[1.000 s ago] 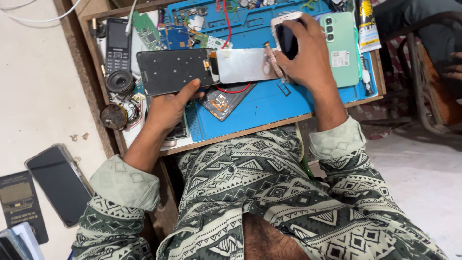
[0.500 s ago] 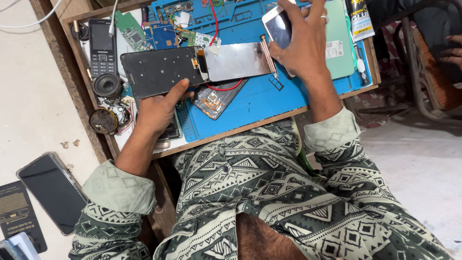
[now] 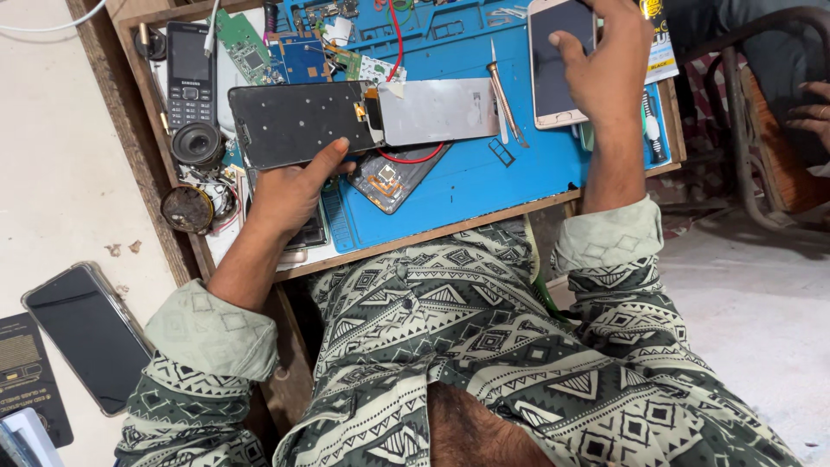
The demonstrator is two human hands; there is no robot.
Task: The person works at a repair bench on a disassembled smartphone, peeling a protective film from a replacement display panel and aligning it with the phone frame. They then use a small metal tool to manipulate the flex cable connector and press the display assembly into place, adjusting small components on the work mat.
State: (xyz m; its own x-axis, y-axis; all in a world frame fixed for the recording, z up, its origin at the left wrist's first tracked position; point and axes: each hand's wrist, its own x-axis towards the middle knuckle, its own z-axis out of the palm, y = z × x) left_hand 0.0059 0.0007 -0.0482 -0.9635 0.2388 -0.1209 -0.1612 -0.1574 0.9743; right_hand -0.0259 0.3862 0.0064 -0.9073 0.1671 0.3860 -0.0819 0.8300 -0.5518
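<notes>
My left hand (image 3: 292, 192) grips the near edge of a black phone display panel (image 3: 298, 121) that lies flat on the blue work mat (image 3: 484, 182), joined at its right end to a silver backing plate (image 3: 441, 110). My right hand (image 3: 605, 60) holds a white smartphone (image 3: 558, 65) with a dark screen at the mat's far right, thumb resting on the glass. A metal pry tool (image 3: 506, 102) lies between the silver plate and the phone. Under the panel sits a grey phone part (image 3: 393, 180) with a red wire.
A black keypad phone (image 3: 190, 73), a round speaker (image 3: 198, 143), a rusty disc (image 3: 187, 208) and green circuit boards (image 3: 245, 45) crowd the table's left. On the floor at left lies a dark phone (image 3: 86, 337). Another person's hand (image 3: 808, 108) rests at right.
My right hand has lifted the white phone up and to the right. The left hand has kept its grip on the black panel. The view has shifted closer.
</notes>
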